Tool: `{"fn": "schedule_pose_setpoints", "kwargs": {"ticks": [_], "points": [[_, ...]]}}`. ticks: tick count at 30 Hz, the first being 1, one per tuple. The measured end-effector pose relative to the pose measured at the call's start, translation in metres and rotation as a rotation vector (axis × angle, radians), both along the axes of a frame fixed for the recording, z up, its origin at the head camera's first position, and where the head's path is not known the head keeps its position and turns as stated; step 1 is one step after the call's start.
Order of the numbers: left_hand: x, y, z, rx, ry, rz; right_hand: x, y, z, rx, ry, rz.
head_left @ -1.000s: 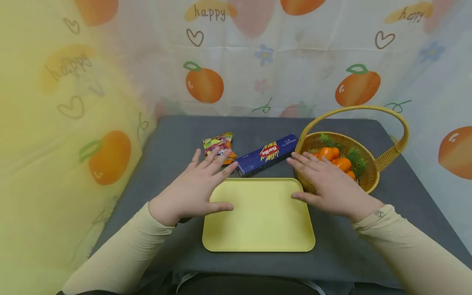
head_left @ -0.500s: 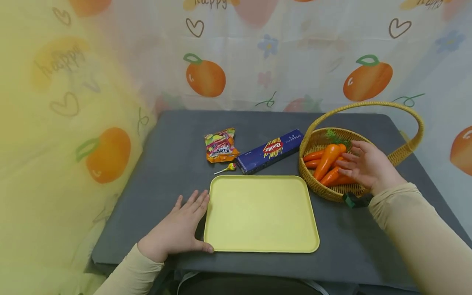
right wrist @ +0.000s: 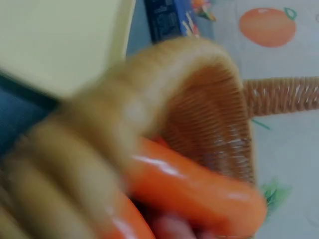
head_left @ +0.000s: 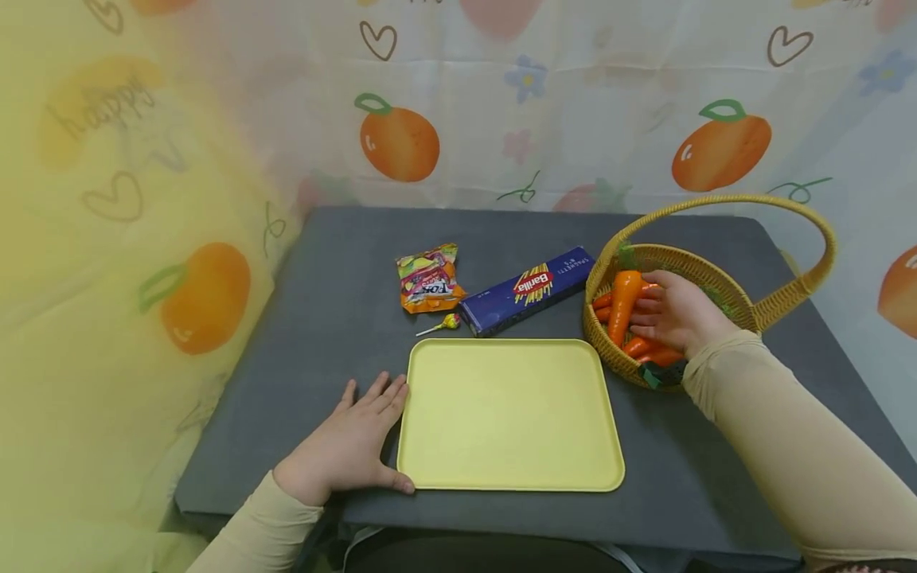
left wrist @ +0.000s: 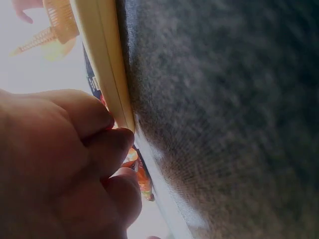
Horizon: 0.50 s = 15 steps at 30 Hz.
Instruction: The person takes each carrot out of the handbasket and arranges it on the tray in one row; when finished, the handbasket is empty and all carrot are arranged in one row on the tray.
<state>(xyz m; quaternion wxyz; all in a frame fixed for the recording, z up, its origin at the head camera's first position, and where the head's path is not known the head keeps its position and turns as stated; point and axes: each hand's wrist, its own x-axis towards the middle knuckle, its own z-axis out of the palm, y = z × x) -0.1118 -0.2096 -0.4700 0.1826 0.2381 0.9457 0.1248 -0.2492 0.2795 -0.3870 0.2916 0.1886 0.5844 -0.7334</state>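
Observation:
My left hand (head_left: 351, 450) lies beside the yellow tray (head_left: 509, 414) with its fingers spread. Fingertips meet the tray's left edge, and the thumb is at its near left corner. In the left wrist view those fingers (left wrist: 112, 149) are right at the tray's side (left wrist: 102, 55). Over at the wicker basket (head_left: 716, 259), my right hand (head_left: 677, 314) reaches inside, fingers relaxed and touching an orange carrot (head_left: 623, 306). The right wrist view has this carrot (right wrist: 199, 191) up close, blurred fingertips (right wrist: 172, 226) just below it. More carrots (head_left: 645, 348) lie underneath, partly hidden by the hand.
Behind the tray, a blue Barilla spaghetti box (head_left: 526, 292) lies aslant. Left of it are a colourful snack bag (head_left: 430, 278) and a lollipop (head_left: 447, 321). The basket's tall handle (head_left: 723, 199) arches over its opening. A fruit-print curtain (head_left: 466, 119) hangs behind the grey table (head_left: 344, 278).
Both hands have parted from above the tray: the left came down at its left edge, the right moved over and into the basket. The top carrot has shifted left and stands more upright.

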Motion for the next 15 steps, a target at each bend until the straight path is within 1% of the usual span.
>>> {"fn": "schedule_pose_setpoints", "kwargs": {"ticks": [2,5,9,10,12,15], "points": [[0.0,0.001,0.0,-0.002,-0.002,-0.004,-0.005,-0.004,-0.002,0.033,0.006,0.04],[0.0,0.001,0.0,0.003,-0.002,-0.005,-0.013,-0.01,-0.006,0.087,0.026,0.159],[0.001,0.001,0.001,0.004,-0.003,-0.003,-0.018,-0.016,-0.014,0.068,0.034,0.279],[0.001,0.001,0.001,0.001,-0.003,-0.003,-0.018,-0.018,-0.017,0.065,0.039,0.291],[0.001,0.001,0.001,-0.002,-0.002,-0.003,-0.017,-0.02,-0.021,0.07,0.056,0.264],[0.0,0.001,0.002,-0.004,0.0,-0.003,-0.016,-0.021,-0.026,0.15,0.103,0.23]]}}
